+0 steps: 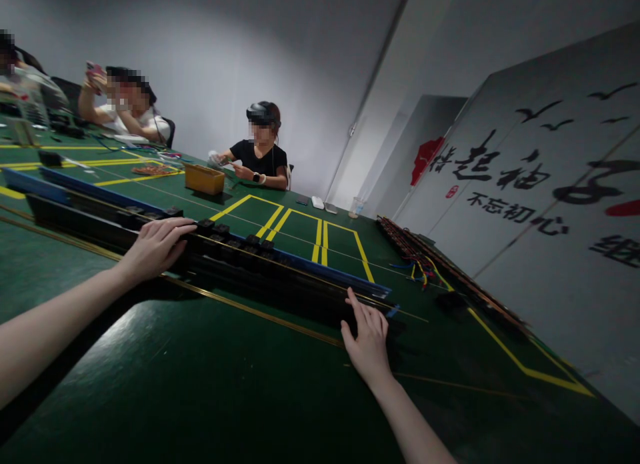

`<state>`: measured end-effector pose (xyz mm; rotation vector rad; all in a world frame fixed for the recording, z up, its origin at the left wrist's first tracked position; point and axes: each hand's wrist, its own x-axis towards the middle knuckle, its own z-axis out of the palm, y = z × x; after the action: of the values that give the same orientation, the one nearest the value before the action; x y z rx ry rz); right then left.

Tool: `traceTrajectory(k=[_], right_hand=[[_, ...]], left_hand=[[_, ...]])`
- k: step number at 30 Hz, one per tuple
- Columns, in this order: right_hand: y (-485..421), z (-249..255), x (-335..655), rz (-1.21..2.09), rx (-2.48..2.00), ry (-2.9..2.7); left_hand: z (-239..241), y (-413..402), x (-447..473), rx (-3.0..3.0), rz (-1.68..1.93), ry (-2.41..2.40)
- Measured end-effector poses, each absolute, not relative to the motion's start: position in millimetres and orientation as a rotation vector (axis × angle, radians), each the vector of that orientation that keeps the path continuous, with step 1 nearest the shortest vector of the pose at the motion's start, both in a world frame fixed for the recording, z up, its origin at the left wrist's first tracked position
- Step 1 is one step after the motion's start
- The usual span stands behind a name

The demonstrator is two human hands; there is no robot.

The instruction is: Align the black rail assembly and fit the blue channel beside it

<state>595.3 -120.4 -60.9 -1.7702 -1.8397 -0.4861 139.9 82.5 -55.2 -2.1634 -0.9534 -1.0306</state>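
Both our hands are at a long black tray [300, 292] lying across the green table [210, 391]. Our left hand [157, 244] rests over it beside some black blocks [231, 252], fingers together and slightly bent; we cannot tell whether it grips. Our right hand [367, 331] is open, index fingertip at the tray near its right end. Brass rods [250, 308] lie just in front; beyond, we see a yellow box [204, 180].
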Motion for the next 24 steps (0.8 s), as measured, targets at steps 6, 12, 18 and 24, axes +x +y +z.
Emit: traceTrajectory(k=[6, 12, 18, 24], right_hand=[[-120, -61, 594, -0.466, -1.755, -1.831], [-121, -58, 593, -0.435, -1.782, -1.834], [-121, -58, 593, -0.426, -1.782, -1.836], [-122, -57, 593, -0.448, -1.795, -1.831]], left_hand=[[-53, 79, 152, -2.319, -0.943, -0.696], [-50, 83, 140, -2.182, -1.078, -0.901], [-54, 88, 131, -2.096, -1.129, -1.068], [-56, 83, 144, -2.377, -0.994, -0.856]])
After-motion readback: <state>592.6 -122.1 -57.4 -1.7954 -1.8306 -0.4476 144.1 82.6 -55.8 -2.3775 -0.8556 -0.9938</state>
